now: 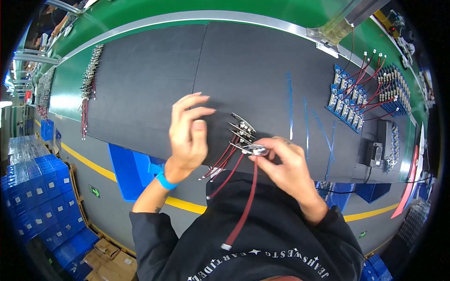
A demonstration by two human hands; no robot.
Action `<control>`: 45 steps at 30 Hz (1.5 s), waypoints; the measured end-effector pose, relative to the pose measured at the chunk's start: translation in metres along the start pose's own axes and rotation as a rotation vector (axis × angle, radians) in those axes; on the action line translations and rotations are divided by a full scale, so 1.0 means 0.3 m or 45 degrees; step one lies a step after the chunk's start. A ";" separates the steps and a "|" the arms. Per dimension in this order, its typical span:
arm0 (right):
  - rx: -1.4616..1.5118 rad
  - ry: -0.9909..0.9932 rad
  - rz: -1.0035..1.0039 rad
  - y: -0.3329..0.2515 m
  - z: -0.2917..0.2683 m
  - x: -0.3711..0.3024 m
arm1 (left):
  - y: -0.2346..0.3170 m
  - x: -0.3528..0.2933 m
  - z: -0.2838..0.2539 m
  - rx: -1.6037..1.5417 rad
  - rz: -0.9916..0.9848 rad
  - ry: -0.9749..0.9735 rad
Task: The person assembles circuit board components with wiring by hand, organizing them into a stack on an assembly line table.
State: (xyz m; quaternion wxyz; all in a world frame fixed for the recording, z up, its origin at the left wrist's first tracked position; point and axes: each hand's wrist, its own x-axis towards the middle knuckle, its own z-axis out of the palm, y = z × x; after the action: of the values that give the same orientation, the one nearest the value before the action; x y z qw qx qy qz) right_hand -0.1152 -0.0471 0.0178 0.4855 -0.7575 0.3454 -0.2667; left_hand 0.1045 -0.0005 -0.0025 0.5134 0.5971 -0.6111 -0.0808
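Observation:
Between the thumb and fingers of my right hand (289, 165) is a small circuit board (257, 150), at the near edge of the black mat (154, 84). A red wire lead (247, 206) hangs from that board over my dark shirt and ends in a white connector (226, 246). Just left of and beyond it, several similar boards (243, 130) stand on edge in a short row, their red leads trailing toward me. My left hand (188, 133) hovers left of this row with fingers apart, holding nothing. A blue band (164, 180) circles that wrist.
At the far left lies a long row of wired boards (91, 75). Blue board panels (347, 98) with upright red leads sit at the right, near a black box-shaped device (375, 153). Thin blue strips (290, 105) lie right of centre. A blue bin (125, 172) stands below the table's near edge.

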 end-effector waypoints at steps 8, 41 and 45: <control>-0.364 0.000 -0.130 0.008 0.077 0.006 | 0.088 -0.135 -0.066 0.116 -0.223 -0.464; -0.207 -0.246 0.092 0.048 0.022 0.092 | 0.185 -0.237 0.040 0.630 -0.401 -0.112; -0.277 -0.236 0.068 0.034 0.029 0.091 | 0.181 -0.235 0.040 0.559 -0.400 -0.100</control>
State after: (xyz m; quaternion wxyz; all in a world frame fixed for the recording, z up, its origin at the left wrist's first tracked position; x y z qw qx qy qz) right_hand -0.0944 -0.0667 0.0070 0.4375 -0.8175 0.3461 -0.1435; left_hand 0.0438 0.0655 -0.0070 0.3287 0.7780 -0.5332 -0.0483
